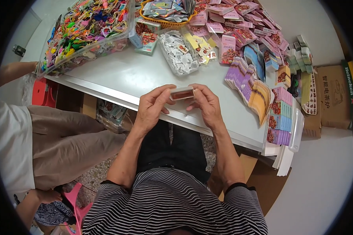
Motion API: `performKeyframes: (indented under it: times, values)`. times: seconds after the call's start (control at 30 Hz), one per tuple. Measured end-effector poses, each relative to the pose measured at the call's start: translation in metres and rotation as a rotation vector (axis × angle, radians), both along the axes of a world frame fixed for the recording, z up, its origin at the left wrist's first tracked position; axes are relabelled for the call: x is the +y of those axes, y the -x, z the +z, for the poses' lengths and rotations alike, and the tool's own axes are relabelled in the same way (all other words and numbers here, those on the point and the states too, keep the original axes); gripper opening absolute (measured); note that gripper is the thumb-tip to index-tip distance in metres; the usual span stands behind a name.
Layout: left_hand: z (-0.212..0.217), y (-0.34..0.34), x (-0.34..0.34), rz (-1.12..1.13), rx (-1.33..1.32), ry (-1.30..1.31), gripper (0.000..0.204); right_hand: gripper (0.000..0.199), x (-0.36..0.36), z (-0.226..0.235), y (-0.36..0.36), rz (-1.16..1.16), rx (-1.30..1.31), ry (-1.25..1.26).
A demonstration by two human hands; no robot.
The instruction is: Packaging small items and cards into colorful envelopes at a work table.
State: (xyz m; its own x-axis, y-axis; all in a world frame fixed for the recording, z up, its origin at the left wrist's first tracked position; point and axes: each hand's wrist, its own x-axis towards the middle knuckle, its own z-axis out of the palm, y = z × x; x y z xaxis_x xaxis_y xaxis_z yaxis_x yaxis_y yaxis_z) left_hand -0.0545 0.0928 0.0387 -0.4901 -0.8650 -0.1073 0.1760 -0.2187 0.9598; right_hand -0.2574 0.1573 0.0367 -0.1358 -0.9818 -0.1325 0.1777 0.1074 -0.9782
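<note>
Both hands hold a small flat pack (182,93) with a reddish face, edge-on, over the near edge of the grey table (121,76). My left hand (152,107) pinches its left end between thumb and fingers. Its right end sits in my right hand (206,105), fingers curled over the top. Just beyond the hands stands a clear tray of small white sachets (178,47).
A big clear bin of colourful small items (86,29) fills the far left. Pink packets (239,23) and fanned purple-and-orange cards (249,84) spread at right, with stacked boxes (280,115) and cardboard cartons (335,96). Another person in tan trousers (62,143) sits at my left.
</note>
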Motion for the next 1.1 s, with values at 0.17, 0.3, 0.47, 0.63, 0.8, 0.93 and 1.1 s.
performKeyframes:
  times: [0.17,0.3,0.47,0.63,0.8,0.93,1.1]
  values:
    - [-0.002,0.006,-0.008,-0.067,-0.007,-0.061,0.037,0.034,0.004,0.002,-0.006,-0.072,-0.003,-0.081]
    - [-0.008,0.005,-0.020,-0.163,0.221,-0.303,0.042,0.030,0.010,0.002,0.001,-0.020,0.325,-0.006]
    - [-0.008,0.005,-0.034,-0.220,0.086,-0.282,0.032,0.022,-0.003,0.016,0.006,0.006,0.522,0.092]
    - [-0.001,0.009,-0.044,-0.241,-0.027,-0.264,0.027,0.019,-0.010,0.003,0.007,-0.034,0.426,0.191]
    - [-0.016,0.011,-0.042,-0.191,0.048,0.011,0.024,0.026,-0.007,-0.011,0.012,0.002,0.173,0.372]
    - [-0.026,0.013,-0.036,-0.108,0.188,0.208,0.023,0.027,-0.013,-0.007,0.018,0.080,0.351,0.530]
    - [-0.023,0.011,-0.040,-0.136,0.002,0.162,0.029,0.023,-0.015,-0.003,0.013,-0.027,0.461,0.433]
